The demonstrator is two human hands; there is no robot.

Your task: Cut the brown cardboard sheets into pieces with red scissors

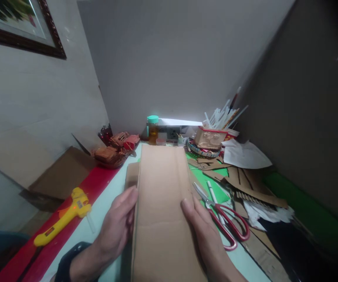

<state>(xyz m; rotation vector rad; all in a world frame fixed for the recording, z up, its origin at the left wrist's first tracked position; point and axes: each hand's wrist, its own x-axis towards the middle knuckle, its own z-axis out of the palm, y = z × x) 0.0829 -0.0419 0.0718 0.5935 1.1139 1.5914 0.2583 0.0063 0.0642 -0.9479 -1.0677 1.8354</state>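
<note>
A long brown cardboard piece (163, 188) stretches away from me over the middle of the table, a crease running across it. My left hand (114, 223) grips its left edge, thumb on the rim and fingers curled beneath. On the opposite edge, my right hand (202, 229) has its thumb on the top face, its other fingers mostly hidden behind the board. Just right of that hand lie red-handled scissors (224, 217), blades partly apart, over a white pen-like stick (213, 192). A yellow glue gun (65, 219) with a lit orange light rests at the left.
Cardboard scraps (251, 180) and white paper (247, 153) cover the right side. At the back stand a box of white sticks (210, 137), a green-capped bottle (153, 131) and brown-red pouches (113, 150). A grey wall (169, 58) rises behind. The glue gun's cord trails toward me.
</note>
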